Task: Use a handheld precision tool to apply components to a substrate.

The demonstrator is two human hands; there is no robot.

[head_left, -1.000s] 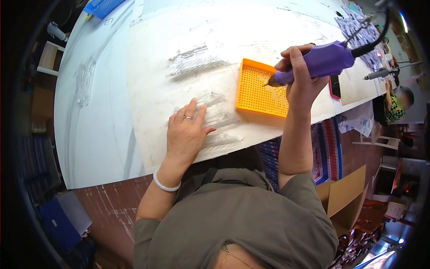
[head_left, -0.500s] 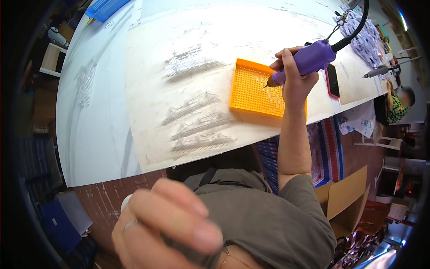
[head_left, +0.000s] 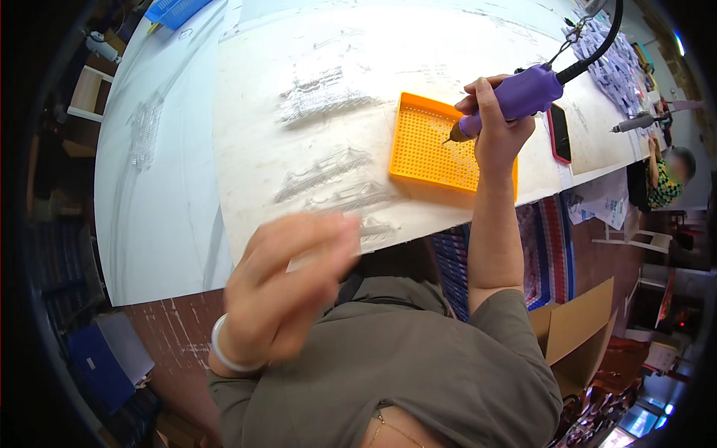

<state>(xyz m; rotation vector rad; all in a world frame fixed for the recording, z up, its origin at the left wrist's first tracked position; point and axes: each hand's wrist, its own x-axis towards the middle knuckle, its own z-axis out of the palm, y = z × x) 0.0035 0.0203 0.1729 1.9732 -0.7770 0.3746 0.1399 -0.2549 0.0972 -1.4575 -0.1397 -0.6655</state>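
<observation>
My right hand [head_left: 497,138] is closed around a purple electric screwdriver [head_left: 527,92]. Its thin bit points down and left over a shallow orange plastic basket [head_left: 420,143] with a perforated bottom, without my being able to tell whether it holds small parts. My left hand [head_left: 287,287], a white band at its wrist, is above the table's front edge, smeared by motion; nothing shows in it. Beyond it lie clear plastic pieces [head_left: 325,173] in rows, the nearest partly hidden by that hand. Farther back sits a stack of similar clear pieces [head_left: 321,97].
A red-edged phone [head_left: 559,134] lies right of the basket. The screwdriver hangs from a chain and black cable [head_left: 597,52]. A blue basket [head_left: 175,11] is at the far left, a heap of pale lilac pieces [head_left: 609,67] at the far right. Another person [head_left: 665,175] sits beyond.
My left hand has moved up and away from my body, to the table's front edge, now covering part of the nearest clear pieces. The right hand keeps its hold on the screwdriver over the basket.
</observation>
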